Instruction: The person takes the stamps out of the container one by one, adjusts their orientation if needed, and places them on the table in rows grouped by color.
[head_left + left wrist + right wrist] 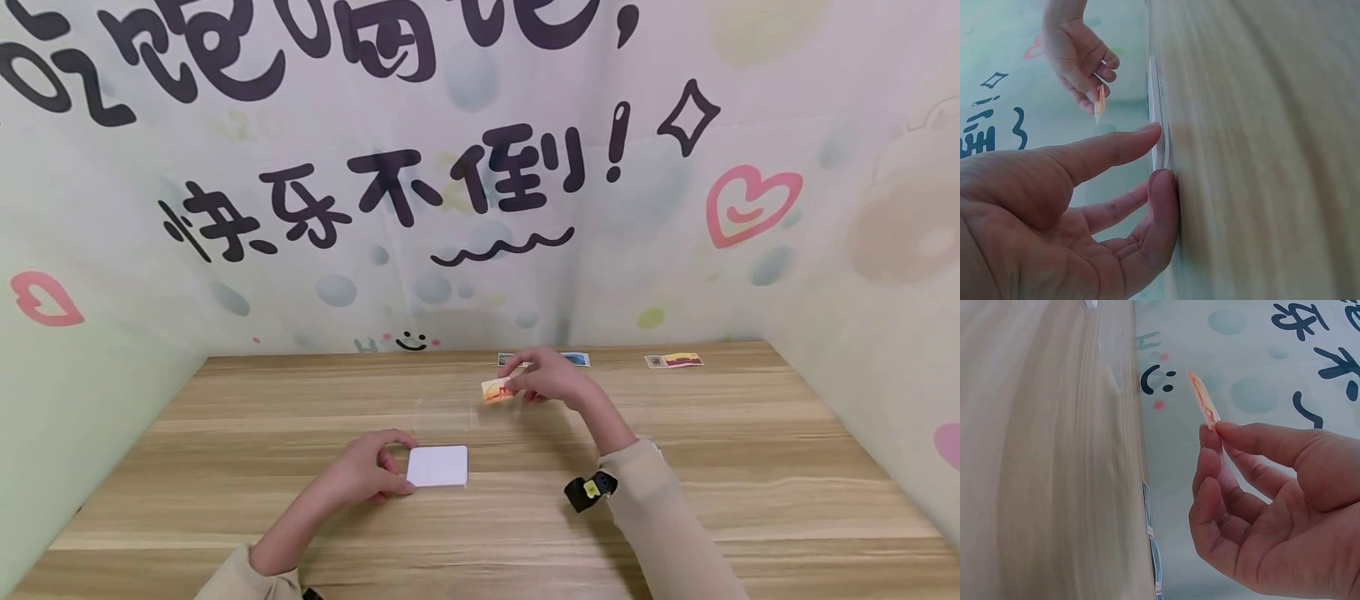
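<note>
My left hand [363,471] holds a white flat rectangle with rounded corners [438,465] by its left side, thumb at the near corner and a finger at the far one. It lies flat on the table and looks thin from the side in the left wrist view. My right hand [547,379] pinches a small orange-and-white stamp [496,390] by one edge between thumb and fingertips. In the right wrist view the stamp [1204,403] is raised above the table, seen nearly edge-on. Beyond that hand lie blue-toned stamps [576,359], partly hidden by it.
Another stamp pair in yellow and red [675,361] lies at the back right of the wooden table [480,542]. A clear plastic sheet [442,414] lies behind the white rectangle. A printed cloth backdrop [315,317] rises along the table's back edge.
</note>
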`<state>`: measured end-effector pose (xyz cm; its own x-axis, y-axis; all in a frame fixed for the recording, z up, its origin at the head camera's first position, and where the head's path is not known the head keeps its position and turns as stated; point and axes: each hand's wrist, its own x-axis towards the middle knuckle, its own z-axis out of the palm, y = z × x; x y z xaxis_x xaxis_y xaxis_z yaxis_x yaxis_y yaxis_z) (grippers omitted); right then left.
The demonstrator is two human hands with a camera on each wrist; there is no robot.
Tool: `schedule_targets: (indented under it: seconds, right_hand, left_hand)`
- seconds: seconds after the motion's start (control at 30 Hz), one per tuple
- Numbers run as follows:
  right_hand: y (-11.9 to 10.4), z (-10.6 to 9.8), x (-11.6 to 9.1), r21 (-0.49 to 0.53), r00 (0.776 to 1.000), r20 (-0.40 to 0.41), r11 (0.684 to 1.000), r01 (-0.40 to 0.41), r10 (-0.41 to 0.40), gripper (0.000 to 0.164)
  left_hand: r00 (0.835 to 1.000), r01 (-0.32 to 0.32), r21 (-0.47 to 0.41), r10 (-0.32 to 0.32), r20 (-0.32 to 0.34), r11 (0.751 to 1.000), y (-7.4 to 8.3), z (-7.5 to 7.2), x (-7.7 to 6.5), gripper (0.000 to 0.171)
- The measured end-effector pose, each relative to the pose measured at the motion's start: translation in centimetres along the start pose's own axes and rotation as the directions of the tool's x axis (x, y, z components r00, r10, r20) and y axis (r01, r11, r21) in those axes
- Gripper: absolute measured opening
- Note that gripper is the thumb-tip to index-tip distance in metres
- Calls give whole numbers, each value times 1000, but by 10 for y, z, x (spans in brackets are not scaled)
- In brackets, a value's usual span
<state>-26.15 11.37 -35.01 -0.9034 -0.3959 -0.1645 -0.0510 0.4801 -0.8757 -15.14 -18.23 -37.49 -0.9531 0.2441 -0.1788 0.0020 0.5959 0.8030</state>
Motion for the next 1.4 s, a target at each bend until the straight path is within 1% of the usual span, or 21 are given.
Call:
schedule_targets:
  seconds: [0.23,0.43,0.77,1.4]
  right_hand:
    - [2,-3,0,2,1000,1,1000,-9,9,19]
    - [3,-6,-1,18,1000,-6,1000,4,-4,19]
    - [8,-11,1,40,1000,-18,999,8,-7,20]
    - [10,-20,-2,34,999,-51,999,15,-13,20]
  left_hand:
    - [1000,9,4,-8,-8,1000,1,1,-1,51]
    - [999,26,6,-26,-19,1000,2,2,-1,51]
    - [1000,21,12,-21,-10,1000,2,2,-1,51]
    - [999,34,11,-34,-18,999,4,2,-1,51]
